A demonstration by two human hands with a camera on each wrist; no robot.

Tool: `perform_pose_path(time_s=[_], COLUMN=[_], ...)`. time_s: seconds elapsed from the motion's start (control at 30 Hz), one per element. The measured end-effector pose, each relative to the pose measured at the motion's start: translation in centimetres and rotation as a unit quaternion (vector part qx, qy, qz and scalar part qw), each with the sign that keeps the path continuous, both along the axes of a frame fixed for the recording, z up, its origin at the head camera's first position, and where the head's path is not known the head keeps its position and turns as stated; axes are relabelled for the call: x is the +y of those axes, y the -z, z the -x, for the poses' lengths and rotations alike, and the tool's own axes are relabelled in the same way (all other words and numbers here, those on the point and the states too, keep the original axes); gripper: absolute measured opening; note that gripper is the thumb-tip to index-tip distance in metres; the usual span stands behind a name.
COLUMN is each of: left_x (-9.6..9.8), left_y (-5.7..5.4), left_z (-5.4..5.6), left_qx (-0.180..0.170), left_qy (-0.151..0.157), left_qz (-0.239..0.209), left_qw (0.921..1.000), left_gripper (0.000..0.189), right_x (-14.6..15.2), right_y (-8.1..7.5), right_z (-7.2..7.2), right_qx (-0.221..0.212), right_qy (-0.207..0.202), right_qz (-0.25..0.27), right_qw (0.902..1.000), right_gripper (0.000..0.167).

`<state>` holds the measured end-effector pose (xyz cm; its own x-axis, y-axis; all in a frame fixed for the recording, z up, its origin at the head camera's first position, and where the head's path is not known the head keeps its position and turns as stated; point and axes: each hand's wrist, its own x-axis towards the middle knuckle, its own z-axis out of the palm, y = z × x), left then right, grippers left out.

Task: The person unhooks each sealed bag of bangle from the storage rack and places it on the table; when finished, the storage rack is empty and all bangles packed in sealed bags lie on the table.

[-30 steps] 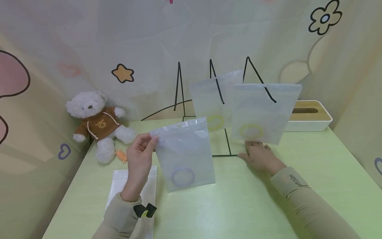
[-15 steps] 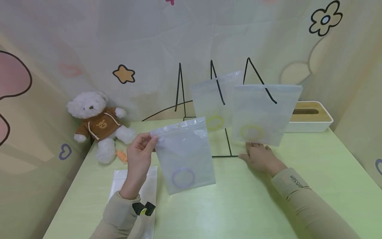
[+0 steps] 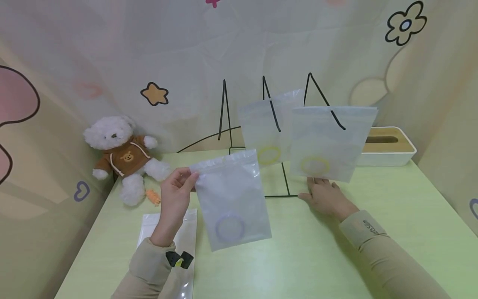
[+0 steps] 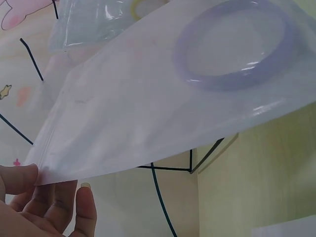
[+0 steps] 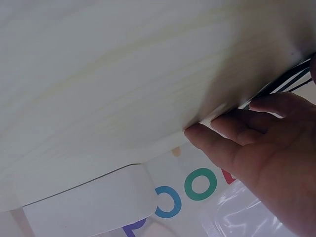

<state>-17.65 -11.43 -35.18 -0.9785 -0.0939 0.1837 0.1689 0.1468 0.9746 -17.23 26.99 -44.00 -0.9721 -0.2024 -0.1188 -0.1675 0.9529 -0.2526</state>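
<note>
My left hand [image 3: 174, 203] pinches the top left corner of a frosted zip bag [image 3: 231, 199] between thumb and fingers. Inside the bag lies a lavender bangle [image 4: 185, 64], at its lower end. The bag hangs in the air before a black wire rack [image 3: 285, 178]. My right hand [image 3: 326, 197] rests low at the rack's front right, fingertips on the table and thumb by the base wire. Above it, a zip bag [image 3: 332, 133] with a yellow bangle hangs from the right arm of the rack. Another such bag [image 3: 261, 122] hangs on the middle arm; the left arm is bare.
A white packet [image 3: 188, 241] lies flat under my left forearm. The plush bear [image 3: 125, 155] sits at the back left, with a small orange item [image 3: 153, 197] beside it. A white tissue box with a wooden lid [image 3: 390, 145] stands at the back right.
The bag in my left hand has dipped slightly, its lower edge swinging a little lower. My right hand and the rack have stayed in place.
</note>
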Motion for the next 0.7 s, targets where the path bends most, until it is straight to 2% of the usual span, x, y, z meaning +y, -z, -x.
perform_pose_path(time_s=[0.23, 0.7], left_x=[-0.2, -0.4], left_y=[0.5, 1.7], left_z=[0.0, -0.7], left_qx=[-0.013, -0.076], left_qy=[0.007, 0.024], left_qz=[0.016, 0.039], left_qw=[0.9998, 0.9961], left_gripper=[0.016, 0.016], right_x=[-0.1, 0.0], right_y=[-0.1, 0.1], right_z=[0.0, 0.0], right_qx=[0.001, 0.005], right_qy=[-0.003, -0.001], right_qz=[-0.001, -0.001], right_qw=[1.0, 1.0], right_gripper=[0.073, 0.074])
